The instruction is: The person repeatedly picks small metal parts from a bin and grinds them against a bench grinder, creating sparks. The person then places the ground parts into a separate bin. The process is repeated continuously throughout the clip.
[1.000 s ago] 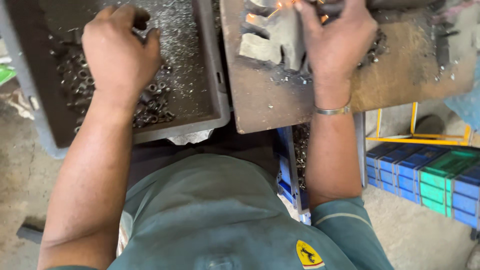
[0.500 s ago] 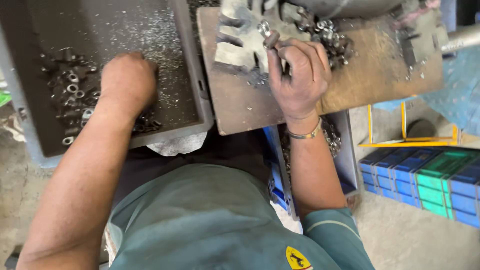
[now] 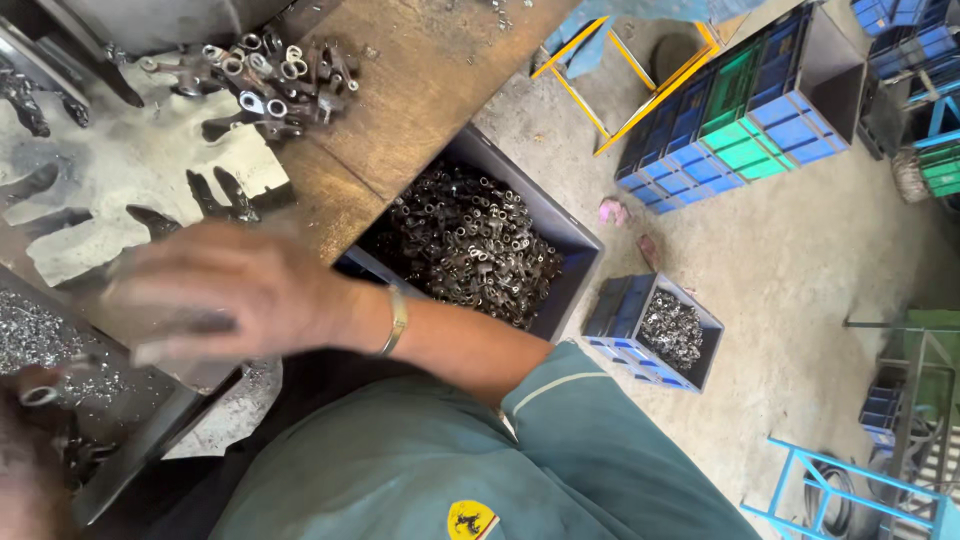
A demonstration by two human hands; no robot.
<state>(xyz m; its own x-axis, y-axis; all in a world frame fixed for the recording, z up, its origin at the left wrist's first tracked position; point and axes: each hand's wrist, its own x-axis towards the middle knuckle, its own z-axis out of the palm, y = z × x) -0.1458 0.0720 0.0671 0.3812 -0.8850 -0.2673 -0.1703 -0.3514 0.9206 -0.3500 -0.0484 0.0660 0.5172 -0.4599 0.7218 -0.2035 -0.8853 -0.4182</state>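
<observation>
My right hand [image 3: 225, 290] is blurred with motion, reaching left across the edge between the wooden bench [image 3: 430, 90] and a grey tray [image 3: 150, 440]. A metal bracelet circles its wrist. Something dark shows under its fingers, but the blur hides whether it is held. A pale metal fixture with dark slots [image 3: 110, 190] lies just beyond the hand. A heap of small tubular metal parts [image 3: 270, 80] sits on the bench farther back. Only a sliver of my left hand [image 3: 22, 480] shows at the bottom left corner, over the tray's shavings and small rings.
Under the bench stands a dark bin [image 3: 575, 235] full of metal parts. On the concrete floor are a small blue crate of parts [image 3: 670, 330], stacked blue and green crates [image 3: 740, 120], a yellow frame [image 3: 620, 90] and a blue frame [image 3: 830, 490].
The view has swung to the right, showing the floor and crates. My right hand left the fixture and swept left toward the tray. My left hand has slid almost out of view.
</observation>
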